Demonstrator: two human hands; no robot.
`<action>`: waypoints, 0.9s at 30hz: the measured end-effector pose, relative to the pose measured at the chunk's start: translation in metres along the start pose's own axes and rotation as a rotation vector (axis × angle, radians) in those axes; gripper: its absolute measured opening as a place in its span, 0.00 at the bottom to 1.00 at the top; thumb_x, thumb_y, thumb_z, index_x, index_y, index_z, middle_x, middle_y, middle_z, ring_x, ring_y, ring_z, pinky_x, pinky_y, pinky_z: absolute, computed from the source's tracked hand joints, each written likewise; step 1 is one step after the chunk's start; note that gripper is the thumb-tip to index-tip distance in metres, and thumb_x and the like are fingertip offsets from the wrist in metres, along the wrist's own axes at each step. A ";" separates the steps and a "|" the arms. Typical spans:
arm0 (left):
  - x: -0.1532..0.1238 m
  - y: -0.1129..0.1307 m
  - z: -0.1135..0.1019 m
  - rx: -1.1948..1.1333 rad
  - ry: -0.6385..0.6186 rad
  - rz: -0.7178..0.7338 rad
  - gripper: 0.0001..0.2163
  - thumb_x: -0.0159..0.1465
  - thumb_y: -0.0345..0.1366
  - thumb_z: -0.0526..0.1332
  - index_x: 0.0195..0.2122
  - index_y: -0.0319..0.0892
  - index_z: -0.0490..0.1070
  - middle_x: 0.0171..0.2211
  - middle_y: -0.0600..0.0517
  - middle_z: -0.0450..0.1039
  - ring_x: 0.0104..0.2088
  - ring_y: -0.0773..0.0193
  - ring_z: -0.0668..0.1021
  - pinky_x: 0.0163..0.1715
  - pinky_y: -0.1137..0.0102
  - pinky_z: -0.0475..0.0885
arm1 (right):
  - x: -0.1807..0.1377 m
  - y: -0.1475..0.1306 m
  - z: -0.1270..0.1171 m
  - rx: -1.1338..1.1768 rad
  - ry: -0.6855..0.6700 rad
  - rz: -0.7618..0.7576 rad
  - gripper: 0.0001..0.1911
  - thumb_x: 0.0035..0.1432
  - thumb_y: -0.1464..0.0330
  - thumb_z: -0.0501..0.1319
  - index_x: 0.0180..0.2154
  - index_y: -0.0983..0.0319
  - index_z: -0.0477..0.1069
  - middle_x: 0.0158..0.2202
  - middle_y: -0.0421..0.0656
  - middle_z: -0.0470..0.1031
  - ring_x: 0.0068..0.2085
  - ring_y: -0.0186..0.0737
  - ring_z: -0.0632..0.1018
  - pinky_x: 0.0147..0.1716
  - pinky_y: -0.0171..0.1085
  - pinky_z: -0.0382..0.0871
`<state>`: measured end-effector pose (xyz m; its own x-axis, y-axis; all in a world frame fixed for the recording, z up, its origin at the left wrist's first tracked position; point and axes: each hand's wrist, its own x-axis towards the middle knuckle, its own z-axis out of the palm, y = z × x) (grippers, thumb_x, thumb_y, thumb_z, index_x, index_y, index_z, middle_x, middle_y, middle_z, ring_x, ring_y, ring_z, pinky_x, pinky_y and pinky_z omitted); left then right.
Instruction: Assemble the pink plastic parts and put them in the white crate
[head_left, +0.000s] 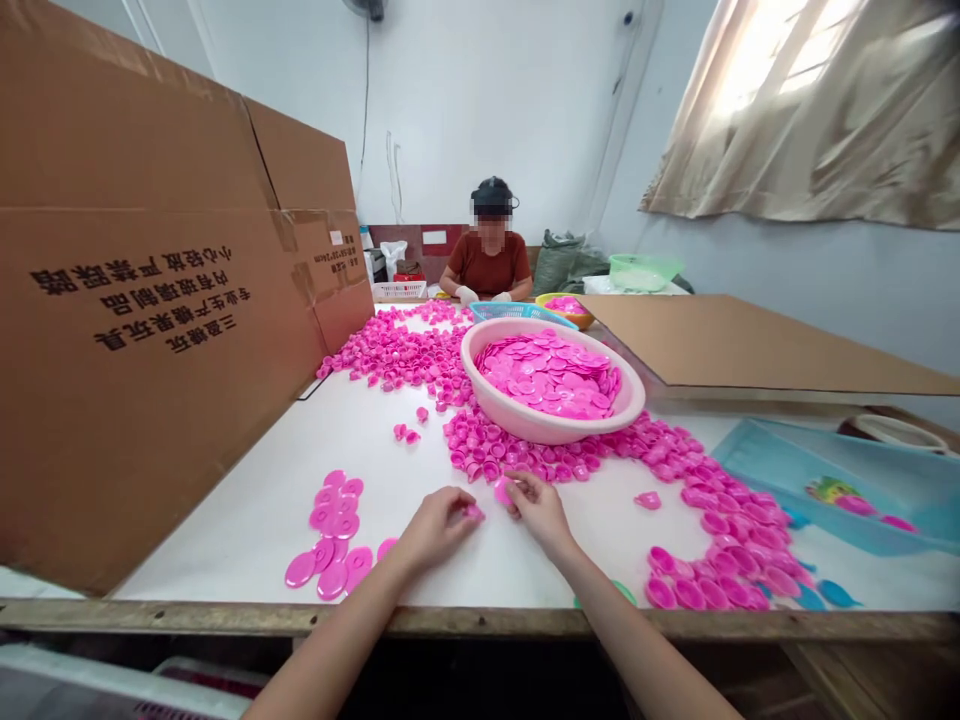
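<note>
My left hand (437,525) rests on the white table (247,520) with its fingers pinched round a small pink plastic piece (474,512). Close to its right, my right hand (536,508) pinches another pink piece (502,490), at the near edge of a heap of pink cup-shaped pieces (525,455). Behind that heap stands a pale pink basin (551,420) full of flat pink discs. A small group of flat pink discs (334,540) lies on the table left of my left hand.
A large open cardboard box (150,320) walls off the left side. Cardboard sheet (735,350) and a blue tray (847,490) lie at the right. More pink pieces (720,540) curve along the right. A person (489,262) sits at the far end by a blue basket (517,312).
</note>
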<state>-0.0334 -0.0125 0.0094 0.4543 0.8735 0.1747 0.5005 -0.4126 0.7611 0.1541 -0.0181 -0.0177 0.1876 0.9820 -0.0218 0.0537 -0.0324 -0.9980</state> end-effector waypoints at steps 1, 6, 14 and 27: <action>-0.003 0.004 0.002 0.026 -0.020 0.002 0.10 0.56 0.40 0.55 0.35 0.42 0.68 0.33 0.49 0.69 0.36 0.62 0.70 0.37 0.70 0.64 | 0.000 -0.001 0.000 -0.008 -0.015 -0.016 0.18 0.46 0.62 0.58 0.39 0.66 0.67 0.23 0.39 0.66 0.20 0.31 0.69 0.17 0.29 0.64; -0.003 0.006 0.008 0.061 -0.006 -0.003 0.13 0.50 0.38 0.60 0.37 0.43 0.65 0.32 0.52 0.70 0.36 0.62 0.69 0.37 0.70 0.62 | -0.008 -0.003 0.006 -0.046 -0.229 0.021 0.17 0.45 0.66 0.59 0.39 0.66 0.67 0.22 0.39 0.67 0.18 0.30 0.68 0.15 0.29 0.61; -0.001 0.000 0.010 0.031 0.020 -0.053 0.17 0.48 0.39 0.62 0.39 0.43 0.61 0.30 0.53 0.70 0.33 0.63 0.71 0.34 0.72 0.62 | 0.002 -0.003 0.025 -0.142 -0.386 0.176 0.05 0.48 0.74 0.57 0.31 0.66 0.66 0.18 0.38 0.68 0.18 0.32 0.71 0.14 0.28 0.64; 0.035 0.013 0.031 0.342 0.181 -0.351 0.13 0.61 0.43 0.45 0.38 0.42 0.63 0.38 0.49 0.66 0.39 0.58 0.66 0.37 0.66 0.58 | 0.000 -0.014 0.016 -0.177 -0.526 0.378 0.08 0.48 0.73 0.61 0.26 0.66 0.60 0.19 0.40 0.71 0.22 0.36 0.75 0.18 0.29 0.69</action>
<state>0.0118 0.0041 0.0064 0.0962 0.9926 0.0736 0.8259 -0.1209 0.5507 0.1374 -0.0143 -0.0046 -0.2761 0.8555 -0.4380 0.2463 -0.3775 -0.8926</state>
